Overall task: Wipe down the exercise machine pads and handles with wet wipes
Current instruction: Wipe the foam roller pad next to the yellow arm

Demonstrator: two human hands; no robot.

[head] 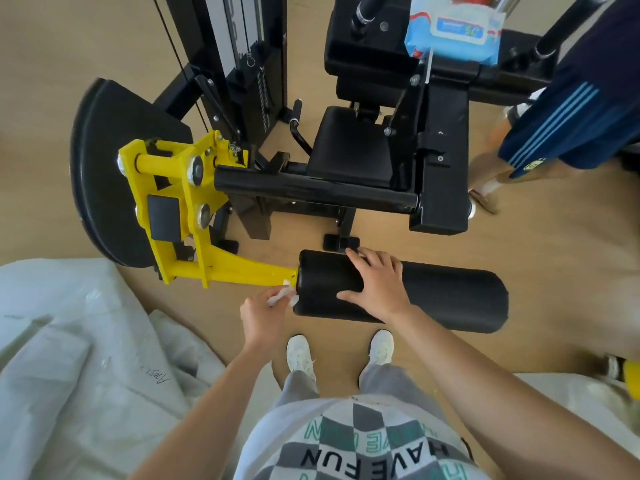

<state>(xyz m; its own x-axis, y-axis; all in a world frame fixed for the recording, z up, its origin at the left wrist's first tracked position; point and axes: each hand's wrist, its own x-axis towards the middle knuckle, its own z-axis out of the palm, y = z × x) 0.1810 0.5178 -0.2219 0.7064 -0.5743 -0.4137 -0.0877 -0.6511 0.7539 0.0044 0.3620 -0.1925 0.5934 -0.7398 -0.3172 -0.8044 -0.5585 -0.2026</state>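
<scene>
Head view: the black roller pad (pixel 450 296) lies crosswise just below centre. The right hand (pixel 375 285) rests on top of it with fingers spread wide, probably to stop the roller turning or swinging under the rubbing. At the pad's 9 o'clock end, the left hand (pixel 261 308) bunches a wet wipe (pixel 282 295) in curled fingers against the end face, beside the yellow arm (pixel 242 270). The pack of wipes (pixel 453 32) sits at 1 o'clock atop the machine (pixel 440 174), likely kept within reach.

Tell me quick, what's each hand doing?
Left hand: grips a wipe by the pad.
Right hand: open, flat on the pad.
</scene>
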